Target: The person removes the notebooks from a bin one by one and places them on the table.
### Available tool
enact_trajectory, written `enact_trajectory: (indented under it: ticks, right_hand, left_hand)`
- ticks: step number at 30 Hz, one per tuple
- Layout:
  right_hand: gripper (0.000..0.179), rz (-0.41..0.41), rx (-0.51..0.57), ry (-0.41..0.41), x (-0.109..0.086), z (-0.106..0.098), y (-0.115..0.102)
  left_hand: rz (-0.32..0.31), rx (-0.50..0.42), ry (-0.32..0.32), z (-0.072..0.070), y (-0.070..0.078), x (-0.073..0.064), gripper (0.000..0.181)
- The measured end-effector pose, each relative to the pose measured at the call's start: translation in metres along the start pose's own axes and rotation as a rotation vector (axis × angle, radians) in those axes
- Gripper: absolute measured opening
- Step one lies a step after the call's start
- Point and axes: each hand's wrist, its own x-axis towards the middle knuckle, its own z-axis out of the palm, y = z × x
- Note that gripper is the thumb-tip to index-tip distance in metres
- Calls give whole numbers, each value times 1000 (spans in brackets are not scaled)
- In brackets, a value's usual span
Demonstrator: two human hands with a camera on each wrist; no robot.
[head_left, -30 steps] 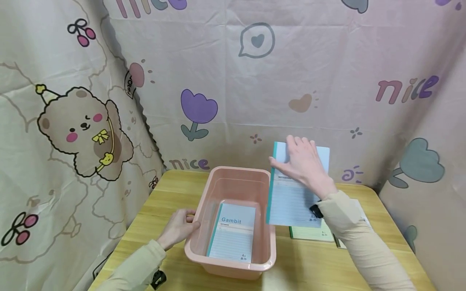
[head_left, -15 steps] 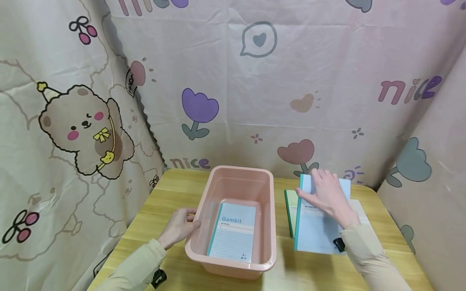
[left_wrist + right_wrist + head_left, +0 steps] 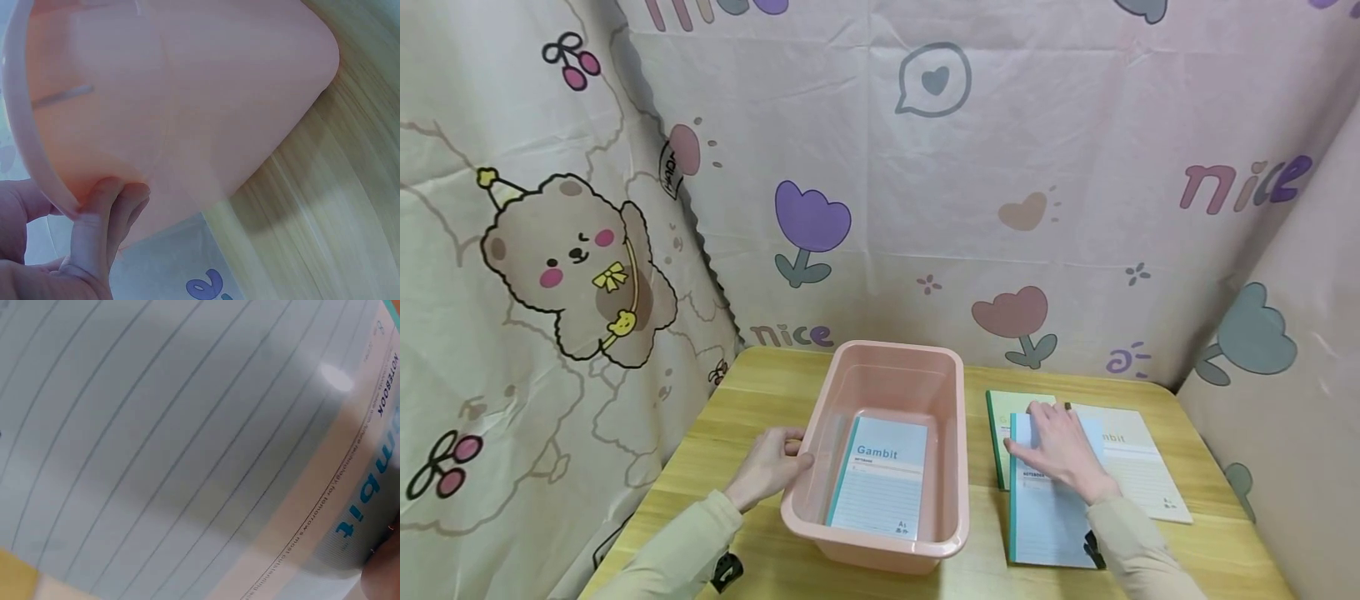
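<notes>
My left hand (image 3: 767,469) grips the left rim of a pink plastic tub (image 3: 897,385); in the left wrist view its fingers (image 3: 94,234) bend over the tub's wall. Inside the tub lies a blue Gambit notebook (image 3: 880,492). To the tub's right, my right hand (image 3: 1063,450) holds a second blue notebook (image 3: 1048,525), thumb at its left edge and fingers near the top. This notebook partly covers a green notebook (image 3: 1021,402) and a cream notebook (image 3: 1144,467). Its lined blue cover (image 3: 156,437) fills most of the right wrist view.
Everything stands on a wood-grain table (image 3: 752,383). A printed curtain (image 3: 910,183) hangs close behind it, with more fabric at both sides. The tub's right wall stands between the two blue notebooks.
My right hand has carried the blue notebook from beside the tub's upper right rim to the right and down over the green and cream notebooks. My left hand stays on the rim.
</notes>
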Motion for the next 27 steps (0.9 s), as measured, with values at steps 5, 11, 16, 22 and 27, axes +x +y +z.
enact_trajectory:
  ticks: [5, 11, 16, 22, 27]
  right_hand:
    - [51, 2, -13, -27, -5, 12, 2]
    - [55, 10, -36, -52, -8, 20, 4]
    - [60, 29, -54, -73, -9, 25, 4]
    - [61, 38, -31, -80, -11, 30, 5]
    - [58, 30, 6, -61, -11, 31, 6]
  left_hand:
    - [-1, 3, -10, 0, 0, 0, 43]
    - [-3, 13, -11, -1, 1, 0, 44]
    - [-6, 11, -9, 0, 1, 0, 43]
    - [-3, 10, -7, 0, 1, 0, 43]
    - [-7, 7, -12, -1, 0, 1, 43]
